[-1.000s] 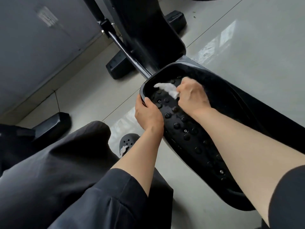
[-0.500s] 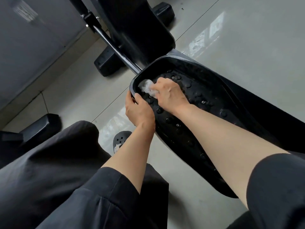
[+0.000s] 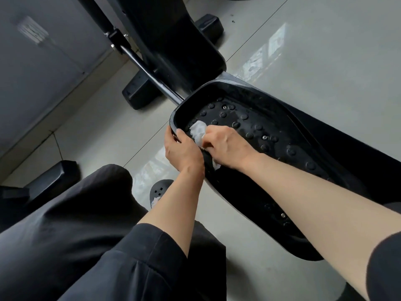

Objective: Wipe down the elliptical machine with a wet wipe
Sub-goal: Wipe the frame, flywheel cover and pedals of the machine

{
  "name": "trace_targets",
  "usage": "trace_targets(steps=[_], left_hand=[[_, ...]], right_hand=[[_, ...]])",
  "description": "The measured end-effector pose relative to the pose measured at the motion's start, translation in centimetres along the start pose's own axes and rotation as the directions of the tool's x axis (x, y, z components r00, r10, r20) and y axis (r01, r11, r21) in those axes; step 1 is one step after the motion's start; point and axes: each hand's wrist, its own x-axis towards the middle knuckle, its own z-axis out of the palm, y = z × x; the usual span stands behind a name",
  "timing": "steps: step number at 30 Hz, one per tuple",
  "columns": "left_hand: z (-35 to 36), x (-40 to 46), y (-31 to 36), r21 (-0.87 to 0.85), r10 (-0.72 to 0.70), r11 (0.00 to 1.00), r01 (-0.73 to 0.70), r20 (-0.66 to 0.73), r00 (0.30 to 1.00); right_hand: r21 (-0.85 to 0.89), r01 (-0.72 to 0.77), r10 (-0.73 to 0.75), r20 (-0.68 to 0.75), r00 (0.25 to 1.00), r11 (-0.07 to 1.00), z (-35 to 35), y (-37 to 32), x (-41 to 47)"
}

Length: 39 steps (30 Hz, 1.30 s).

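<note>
The elliptical's black studded foot pedal (image 3: 271, 131) lies in the middle of the view, its raised rim towards me on the left. My left hand (image 3: 181, 149) grips that left rim, thumb inside the pedal. My right hand (image 3: 227, 145) holds a crumpled white wet wipe (image 3: 198, 131) and presses it on the pedal floor close beside my left hand. Part of the wipe sticks out under my right wrist. The pedal surface looks wet and shiny further right.
The machine's black housing (image 3: 173, 40) and a black connecting bar (image 3: 149, 77) rise behind the pedal. Black base feet (image 3: 138, 92) stand on the grey tiled floor. My dark trouser legs (image 3: 76, 235) and a dark shoe (image 3: 160, 192) fill the lower left.
My right hand has dragged the wipe from the pedal's front middle back towards the left rim, close to my left hand. My left hand keeps its grip on the rim.
</note>
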Motion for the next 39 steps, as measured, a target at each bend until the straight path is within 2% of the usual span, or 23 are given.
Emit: trace_targets(steps=[2, 5, 6, 7, 10, 11, 13, 16, 17, 22, 26, 30, 35, 38, 39], left_hand=[[0.0, -0.1, 0.2, -0.007, 0.003, 1.000, -0.003, 0.010, 1.000], [-0.1, -0.4, 0.4, -0.019, -0.017, 1.000, 0.017, 0.020, 1.000], [-0.2, -0.3, 0.5, -0.019, -0.013, 1.000, 0.014, 0.017, 1.000], [-0.3, -0.3, 0.5, -0.011, -0.003, 1.000, 0.003, 0.020, 1.000], [-0.5, -1.4, 0.2, 0.063, 0.042, 0.997, -0.047, 0.077, 0.996], [-0.5, -2.0, -0.2, 0.083, 0.057, 0.994, -0.065, 0.092, 0.994], [-0.6, -3.3, -1.1, 0.093, 0.066, 0.993, -0.074, 0.092, 0.994], [-0.5, -3.7, -1.8, 0.076, 0.061, 0.995, -0.065, 0.052, 0.997], [-0.5, -3.6, -1.8, 0.079, 0.064, 0.995, -0.068, 0.045, 0.997], [-0.7, -3.8, -1.7, 0.092, 0.077, 0.992, -0.080, 0.034, 0.996], [-0.7, -3.5, -1.9, 0.116, 0.093, 0.989, -0.097, 0.039, 0.995], [-0.6, -3.1, -1.9, 0.129, 0.104, 0.986, -0.107, 0.026, 0.994], [-0.5, -2.8, -2.1, 0.135, 0.119, 0.983, -0.121, 0.022, 0.993], [-0.4, -2.6, -2.1, 0.146, 0.110, 0.983, -0.111, 0.014, 0.994], [-0.4, -2.6, -2.0, 0.148, 0.106, 0.983, -0.106, 0.010, 0.994]], right_hand=[[-0.058, -0.096, 0.095, -0.033, 0.995, 0.994, -1.1, 1.2, 0.4], [-0.075, -0.320, 0.297, -0.222, 0.929, 0.945, -2.1, 3.3, 0.3], [-0.068, -0.335, 0.308, -0.255, 0.917, 0.940, -1.9, 2.9, 0.1], [-0.066, -0.305, 0.280, -0.252, 0.926, 0.950, -1.3, 2.0, -0.1], [-0.073, -0.102, 0.093, -0.120, 0.988, 0.992, 0.6, -0.6, -0.3], [-0.099, -0.090, 0.080, -0.099, 0.992, 0.991, 0.3, -0.7, -0.1], [-0.165, -0.184, 0.162, -0.143, 0.976, 0.969, -1.5, 0.7, 0.4], [-0.260, -0.386, 0.319, -0.266, 0.910, 0.885, -3.3, 3.0, 0.4], [-0.254, -0.399, 0.328, -0.281, 0.902, 0.881, -3.2, 2.8, 0.2], [-0.194, -0.212, 0.168, -0.219, 0.961, 0.958, -2.0, 2.0, -0.2], [-0.248, -0.266, 0.188, -0.298, 0.936, 0.931, -3.5, 4.3, 1.7], [-0.262, -0.190, 0.142, -0.193, 0.971, 0.946, -3.6, 4.1, 2.5], [-0.327, -0.293, 0.238, -0.199, 0.951, 0.898, -4.7, 4.5, 0.3], [-0.210, -0.285, 0.227, -0.264, 0.937, 0.935, -3.7, 4.4, -0.7], [-0.175, -0.246, 0.203, -0.233, 0.951, 0.953, -3.1, 4.0, -0.8]])
